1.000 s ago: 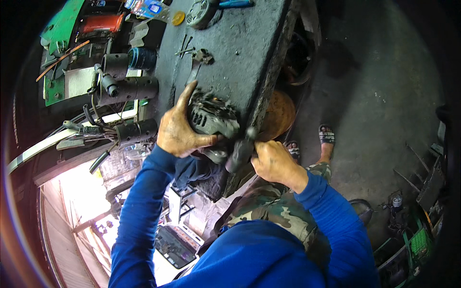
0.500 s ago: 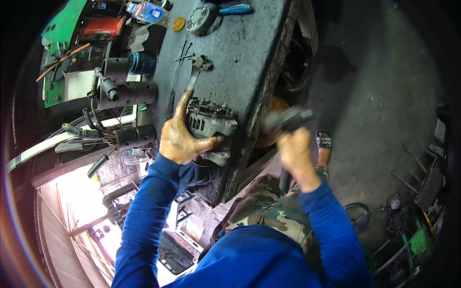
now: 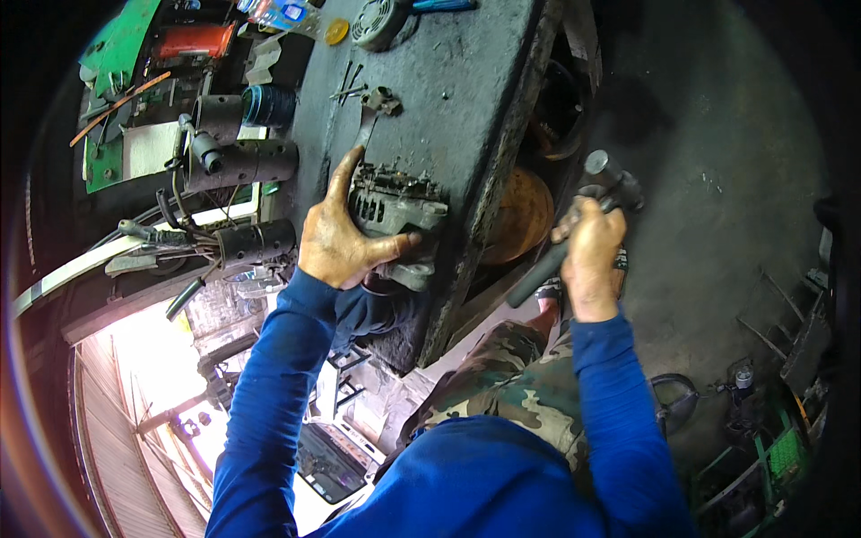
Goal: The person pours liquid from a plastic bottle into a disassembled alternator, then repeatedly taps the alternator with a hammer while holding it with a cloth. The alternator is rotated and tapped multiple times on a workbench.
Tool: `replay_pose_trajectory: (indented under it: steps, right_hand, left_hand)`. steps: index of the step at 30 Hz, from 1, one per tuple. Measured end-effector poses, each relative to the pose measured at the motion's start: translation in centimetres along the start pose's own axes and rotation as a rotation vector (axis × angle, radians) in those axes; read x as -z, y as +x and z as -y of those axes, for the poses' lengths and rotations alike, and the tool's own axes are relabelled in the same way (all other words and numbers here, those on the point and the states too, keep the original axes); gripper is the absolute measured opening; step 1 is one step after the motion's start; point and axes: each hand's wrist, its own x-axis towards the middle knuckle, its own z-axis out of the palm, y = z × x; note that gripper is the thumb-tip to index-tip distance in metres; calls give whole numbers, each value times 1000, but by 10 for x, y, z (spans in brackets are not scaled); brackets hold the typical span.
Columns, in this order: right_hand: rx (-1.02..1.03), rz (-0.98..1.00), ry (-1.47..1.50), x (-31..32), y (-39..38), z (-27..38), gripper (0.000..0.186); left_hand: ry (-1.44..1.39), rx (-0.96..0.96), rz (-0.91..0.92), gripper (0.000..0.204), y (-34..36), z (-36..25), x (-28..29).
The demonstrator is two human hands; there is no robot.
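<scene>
My left hand [image 3: 341, 238] grips a grey metal alternator-like part [image 3: 399, 211] that lies on a dark, greasy workbench [image 3: 466, 99], thumb under it and fingers along its left side. My right hand [image 3: 590, 247] is raised off to the right of the bench, closed around the dark handle of a hammer [image 3: 574, 229] whose metal head points up and right over the floor. Both forearms wear blue sleeves.
A wrench [image 3: 372, 112] and small nails lie on the bench beyond the part, with a round fan-like disc [image 3: 377, 20] farther up. Dark cylinders [image 3: 242, 161] and cables crowd the left side. An orange-brown round object [image 3: 520, 215] sits under the bench edge. Concrete floor spreads right.
My right hand has swung the hammer up and away to the right, from against the part to well clear of the bench. My left hand stays on the part.
</scene>
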Motion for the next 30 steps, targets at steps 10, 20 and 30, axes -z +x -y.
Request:
replay_pose_trajectory:
  steps: [10, 20, 30]
  right_hand:
    - [857, 582, -1318, 78, -33, -56, 20]
    - [-15, 252, -1354, 164, -25, 69, 33]
    - [-87, 341, -1862, 245, 52, 140, 36]
  left_hand:
    - [119, -10, -12, 126, -4, 8, -3]
    - [-360, 386, -66, 109, -92, 69, 87]
    - [-325, 801, -295, 76, -238, 151, 19]
